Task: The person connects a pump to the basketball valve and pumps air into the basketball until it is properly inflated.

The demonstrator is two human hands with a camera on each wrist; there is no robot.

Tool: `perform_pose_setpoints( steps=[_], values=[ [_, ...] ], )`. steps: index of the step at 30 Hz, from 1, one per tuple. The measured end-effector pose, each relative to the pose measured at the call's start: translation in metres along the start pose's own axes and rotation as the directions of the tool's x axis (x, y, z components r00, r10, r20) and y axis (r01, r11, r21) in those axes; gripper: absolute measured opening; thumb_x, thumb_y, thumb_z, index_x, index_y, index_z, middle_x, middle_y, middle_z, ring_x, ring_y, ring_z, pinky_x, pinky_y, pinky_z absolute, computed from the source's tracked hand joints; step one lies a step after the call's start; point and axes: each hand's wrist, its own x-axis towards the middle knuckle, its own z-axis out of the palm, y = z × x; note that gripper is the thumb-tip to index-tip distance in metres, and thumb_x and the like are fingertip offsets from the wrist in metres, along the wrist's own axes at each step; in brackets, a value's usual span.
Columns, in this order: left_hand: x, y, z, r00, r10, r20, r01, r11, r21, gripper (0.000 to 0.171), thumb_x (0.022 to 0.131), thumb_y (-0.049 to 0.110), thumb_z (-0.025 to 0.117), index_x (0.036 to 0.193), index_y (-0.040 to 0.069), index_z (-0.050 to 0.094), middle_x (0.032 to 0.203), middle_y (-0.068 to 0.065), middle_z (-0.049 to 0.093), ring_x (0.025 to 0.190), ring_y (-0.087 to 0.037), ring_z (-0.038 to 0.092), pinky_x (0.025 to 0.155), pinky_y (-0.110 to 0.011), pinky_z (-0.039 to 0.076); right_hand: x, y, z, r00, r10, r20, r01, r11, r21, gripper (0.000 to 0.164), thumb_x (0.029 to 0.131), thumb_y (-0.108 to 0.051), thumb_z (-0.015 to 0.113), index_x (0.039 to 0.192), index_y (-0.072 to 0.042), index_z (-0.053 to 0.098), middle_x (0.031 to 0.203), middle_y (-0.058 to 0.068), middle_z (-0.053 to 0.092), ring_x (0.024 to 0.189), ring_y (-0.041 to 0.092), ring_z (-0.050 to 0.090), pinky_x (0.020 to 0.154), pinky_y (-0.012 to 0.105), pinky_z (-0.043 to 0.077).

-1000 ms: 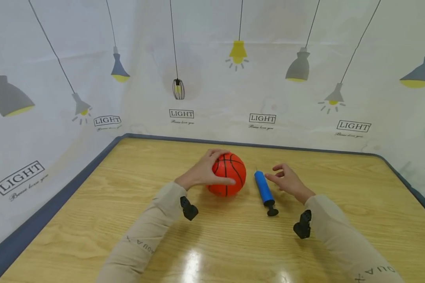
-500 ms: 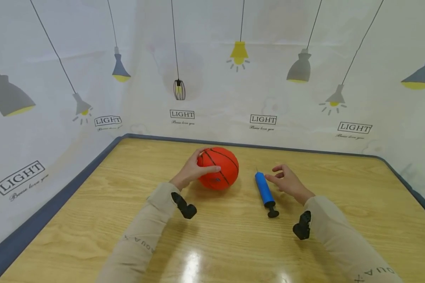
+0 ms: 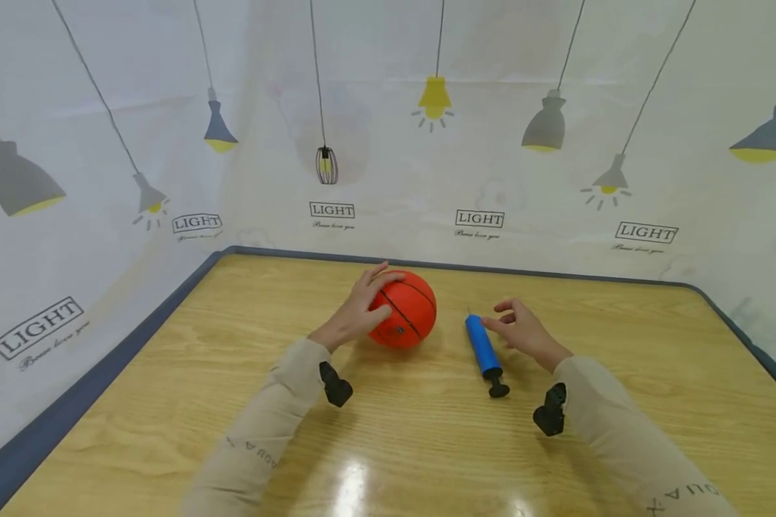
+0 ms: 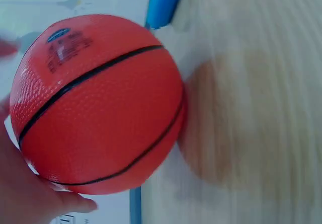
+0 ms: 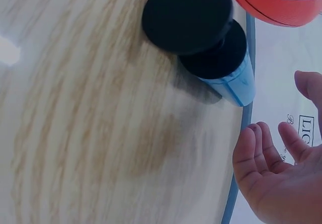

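A small red-orange basketball with black lines sits on the table, left of a blue ball pump. My left hand holds the ball from its left side, fingers over the top and thumb at the front; one finger is lifted off. A small printed mark shows on the ball in the left wrist view. The pump lies with its thin needle pointing away and its black handle toward me. Just right of the pump's tip, my right hand hovers with loosely bent fingers and holds nothing.
The wooden table has a dark blue edge along the back and sides. White cloth walls printed with lamps rise behind it. Black wrist cameras sit at both sleeves.
The basketball has shifted a little left and turned, bringing a small mark to its front. My left hand moved left with it and has changed its hold. The right hand has barely moved.
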Motion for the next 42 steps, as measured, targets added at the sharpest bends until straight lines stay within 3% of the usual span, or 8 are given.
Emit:
perform_pose_setpoints(
  steps=[3,5,7,13,18,24,36,42],
  values=[
    [-0.003,-0.001,0.002,0.999,-0.001,0.046,-0.006,0.988,0.156,0.081,0.068,0.042,0.070,0.134,0.027,0.027,0.142,-0.013,0.013,0.122,-0.035,0.025,0.084,-0.048,0.042,-0.001,0.000,0.000,1.000,0.000,0.000,0.000,1.000,-0.001,0.060,0.087,-0.036,0.052,0.125,0.004,0.030,0.114,0.025,0.042,0.094,0.033,0.050,0.075,0.037,0.047],
    [-0.004,-0.003,0.004,1.000,-0.006,0.029,-0.001,0.972,0.235,0.096,0.058,0.048,0.076,0.135,0.029,0.023,0.140,-0.013,0.016,0.118,-0.035,0.030,0.082,-0.044,0.044,-0.001,0.000,0.001,1.000,-0.001,0.000,0.001,1.000,0.000,0.060,0.087,-0.035,0.052,0.125,0.005,0.030,0.114,0.025,0.042,0.094,0.034,0.050,0.074,0.037,0.047],
    [-0.004,-0.006,0.006,1.000,0.003,-0.020,0.003,0.966,0.258,0.097,0.056,0.047,0.077,0.135,0.028,0.024,0.137,-0.012,0.021,0.114,-0.034,0.034,0.081,-0.042,0.045,-0.001,-0.001,0.001,1.000,-0.005,0.000,0.005,1.000,0.003,0.059,0.087,-0.035,0.052,0.125,0.005,0.030,0.114,0.025,0.042,0.093,0.034,0.050,0.074,0.037,0.047],
    [-0.003,-0.013,0.008,0.988,-0.050,-0.148,0.066,0.993,0.102,0.089,0.057,0.032,0.081,0.132,0.025,0.034,0.130,-0.010,0.030,0.109,-0.031,0.042,0.080,-0.042,0.045,0.000,0.000,0.001,1.000,-0.006,0.003,0.006,1.000,0.000,0.061,0.087,-0.037,0.052,0.126,0.004,0.030,0.115,0.025,0.042,0.094,0.033,0.050,0.075,0.037,0.047],
    [-0.002,-0.011,0.011,0.979,-0.138,-0.152,0.137,0.990,-0.019,0.087,0.060,0.029,0.080,0.132,0.027,0.033,0.131,-0.010,0.027,0.111,-0.030,0.041,0.084,-0.042,0.043,0.000,0.001,0.000,1.000,0.009,-0.004,-0.009,1.000,0.002,0.060,0.087,-0.037,0.052,0.126,0.004,0.030,0.114,0.024,0.042,0.093,0.032,0.050,0.075,0.037,0.047],
    [-0.004,-0.008,0.020,0.979,-0.142,-0.149,0.129,0.988,-0.089,0.086,0.063,0.027,0.079,0.134,0.030,0.031,0.136,-0.008,0.021,0.117,-0.029,0.035,0.088,-0.043,0.040,0.000,0.000,0.000,1.000,0.006,0.000,-0.006,1.000,-0.003,0.059,0.088,-0.035,0.052,0.125,0.004,0.030,0.114,0.025,0.042,0.094,0.032,0.050,0.076,0.037,0.047],
    [-0.019,-0.001,0.004,0.990,-0.098,-0.104,0.100,0.995,0.017,0.089,0.062,0.033,0.079,0.132,0.020,0.026,0.139,-0.008,0.018,0.117,-0.031,0.035,0.086,-0.044,0.042,0.001,0.001,0.001,1.000,-0.002,0.001,0.002,1.000,0.004,0.060,0.087,-0.035,0.052,0.125,0.005,0.030,0.114,0.025,0.042,0.093,0.032,0.051,0.076,0.038,0.047],
    [-0.020,0.001,-0.006,0.994,-0.090,-0.066,0.094,0.993,0.065,0.090,0.061,0.033,0.079,0.134,0.021,0.028,0.141,-0.007,0.016,0.120,-0.033,0.030,0.086,-0.048,0.041,0.001,0.003,0.000,1.000,-0.006,-0.002,0.006,1.000,-0.002,0.058,0.088,-0.034,0.052,0.125,0.005,0.030,0.112,0.025,0.043,0.090,0.031,0.052,0.074,0.037,0.048]
  ],
)
